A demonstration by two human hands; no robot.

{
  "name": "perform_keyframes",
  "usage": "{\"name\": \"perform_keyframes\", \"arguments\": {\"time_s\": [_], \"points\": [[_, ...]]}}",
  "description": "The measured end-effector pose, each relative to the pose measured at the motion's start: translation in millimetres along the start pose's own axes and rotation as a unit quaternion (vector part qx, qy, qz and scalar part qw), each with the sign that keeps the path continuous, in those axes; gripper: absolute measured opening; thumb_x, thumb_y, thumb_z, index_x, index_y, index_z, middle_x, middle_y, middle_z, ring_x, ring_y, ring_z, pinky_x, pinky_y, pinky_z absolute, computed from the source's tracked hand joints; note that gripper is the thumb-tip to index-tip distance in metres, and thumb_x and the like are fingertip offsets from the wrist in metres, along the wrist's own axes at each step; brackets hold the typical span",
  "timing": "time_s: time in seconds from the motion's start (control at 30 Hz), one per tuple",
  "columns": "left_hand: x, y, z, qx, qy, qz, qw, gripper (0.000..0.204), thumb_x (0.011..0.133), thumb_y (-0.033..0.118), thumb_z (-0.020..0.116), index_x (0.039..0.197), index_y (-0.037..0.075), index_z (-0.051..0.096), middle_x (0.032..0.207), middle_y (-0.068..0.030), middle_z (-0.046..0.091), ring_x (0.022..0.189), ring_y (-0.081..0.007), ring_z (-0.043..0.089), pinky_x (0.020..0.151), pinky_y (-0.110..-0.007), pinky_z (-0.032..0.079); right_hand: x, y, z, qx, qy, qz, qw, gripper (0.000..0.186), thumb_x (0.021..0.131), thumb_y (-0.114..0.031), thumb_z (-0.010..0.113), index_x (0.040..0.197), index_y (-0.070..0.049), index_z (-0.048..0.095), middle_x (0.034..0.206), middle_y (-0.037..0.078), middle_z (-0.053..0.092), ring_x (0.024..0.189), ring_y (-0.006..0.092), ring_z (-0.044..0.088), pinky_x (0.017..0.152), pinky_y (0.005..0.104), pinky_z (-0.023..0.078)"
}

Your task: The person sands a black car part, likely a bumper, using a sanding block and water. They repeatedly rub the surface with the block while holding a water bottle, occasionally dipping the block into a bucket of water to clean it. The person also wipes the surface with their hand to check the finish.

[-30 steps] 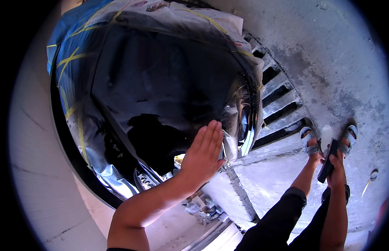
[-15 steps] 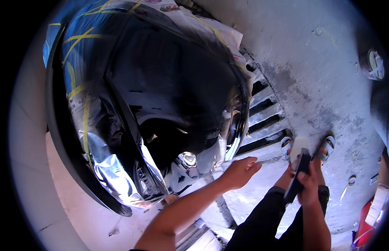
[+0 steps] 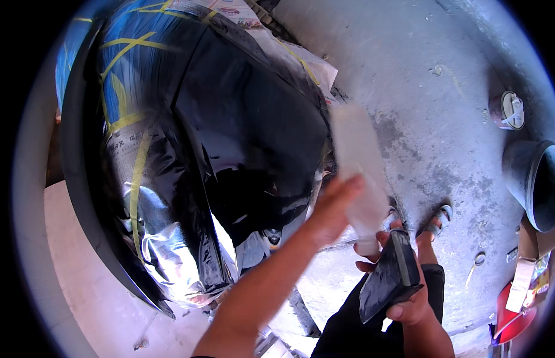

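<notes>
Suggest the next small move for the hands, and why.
Probably secure the whitish, plastic-looking bottle in the left hand: that hand overlaps the bottle's body, though its grip is too blurred to confirm, while the right hand holds the black rectangular block.

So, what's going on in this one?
The person's right hand holds a dark rectangular block, with the narrow end of a pale translucent bottle near that hand's fingers. The left hand overlaps the bottle in view; blur hides whether it grips. To their left is a glossy black panel, bordered by blue film with yellow tape.
</notes>
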State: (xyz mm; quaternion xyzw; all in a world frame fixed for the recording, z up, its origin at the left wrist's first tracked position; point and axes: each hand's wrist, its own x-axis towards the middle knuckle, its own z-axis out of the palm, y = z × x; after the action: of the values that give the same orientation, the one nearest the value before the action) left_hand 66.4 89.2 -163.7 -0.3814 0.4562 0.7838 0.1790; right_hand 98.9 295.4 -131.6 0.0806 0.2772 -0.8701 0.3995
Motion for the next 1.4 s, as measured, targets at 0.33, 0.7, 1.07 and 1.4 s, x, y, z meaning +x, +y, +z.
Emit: {"name": "perform_keyframes", "arguments": {"time_s": [0.33,0.7,1.07,1.4], "points": [[-94,202,-34,0.389,0.087,0.412,0.82,0.087,0.075,0.03,0.084,0.144,0.005,0.037,0.128,-0.0243,0.057,0.118,-0.0394,0.06,0.1,-0.053,0.049,108,89,-15,-0.422,0.011,-0.085,0.903,0.087,0.08,-0.03,0.077,0.149,-0.003,0.032,0.132,0.022,0.044,0.124,0.038,0.046,0.104,0.0424,0.04],[-113,227,-33,0.591,0.188,0.394,0.678,0.09,0.076,0.047,0.08,0.145,0.008,0.038,0.134,-0.0211,0.055,0.123,-0.0394,0.058,0.102,-0.054,0.047,142,145,43,-0.44,0.039,-0.216,0.871,0.059,0.095,-0.027,0.063,0.147,-0.009,0.042,0.146,0.027,0.036,0.126,0.0448,0.044,0.105,0.0491,0.039],[-93,209,-23,0.636,0.192,0.366,0.652,0.087,0.081,0.046,0.077,0.147,0.009,0.036,0.132,-0.0214,0.057,0.121,-0.0403,0.059,0.102,-0.058,0.046,142,141,47,-0.464,0.088,-0.207,0.857,0.058,0.094,-0.023,0.062,0.146,-0.009,0.044,0.144,0.03,0.037,0.123,0.0463,0.046,0.102,0.0509,0.038],[-93,206,-22,0.616,0.216,0.344,0.675,0.093,0.078,0.052,0.079,0.149,0.013,0.033,0.134,-0.0206,0.056,0.121,-0.0391,0.06,0.102,-0.058,0.046,153,134,51,-0.486,0.103,-0.197,0.845,0.055,0.096,-0.026,0.058,0.146,-0.008,0.044,0.141,0.03,0.04,0.121,0.0454,0.047,0.101,0.0517,0.037]]}}
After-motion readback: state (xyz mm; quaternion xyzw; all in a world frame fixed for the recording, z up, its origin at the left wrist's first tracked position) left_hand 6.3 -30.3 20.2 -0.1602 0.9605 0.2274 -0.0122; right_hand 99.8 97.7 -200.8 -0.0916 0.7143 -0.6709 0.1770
